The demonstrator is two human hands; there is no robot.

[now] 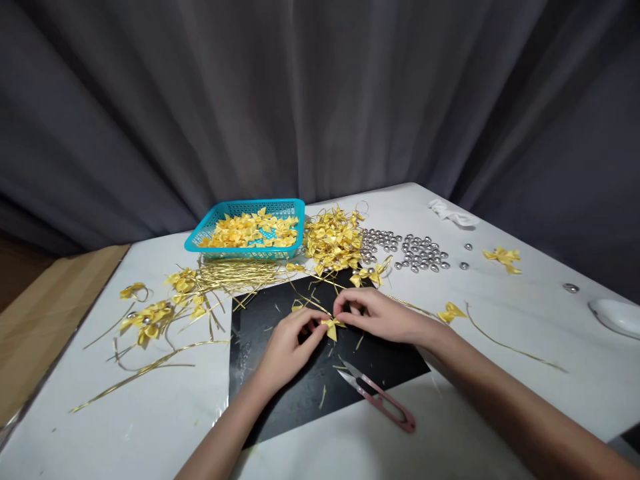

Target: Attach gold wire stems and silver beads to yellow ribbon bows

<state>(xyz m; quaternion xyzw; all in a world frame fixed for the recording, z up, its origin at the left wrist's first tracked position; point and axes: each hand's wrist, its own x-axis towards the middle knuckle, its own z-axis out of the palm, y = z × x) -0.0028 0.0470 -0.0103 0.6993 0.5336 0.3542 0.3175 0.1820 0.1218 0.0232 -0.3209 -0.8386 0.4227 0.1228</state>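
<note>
Over a black mat, both hands meet at a small yellow ribbon bow. My left hand pinches the bow's left side between thumb and fingertips. From the right, the thumb and forefinger of my right hand are closed at the bow's upper edge, where a thin gold cord runs off up and left. Whether the right fingertips grip the cord or the ribbon is too small to tell. Pink thread snips lie on the mat's front edge, just below the hands, blades towards the bow.
A turquoise basket of yellow ribbon pieces stands at the back. Beside it are a heap of yellow bows and silver beads. Gold cords lie in front of the basket, with more bows at left. A white dish sits far right.
</note>
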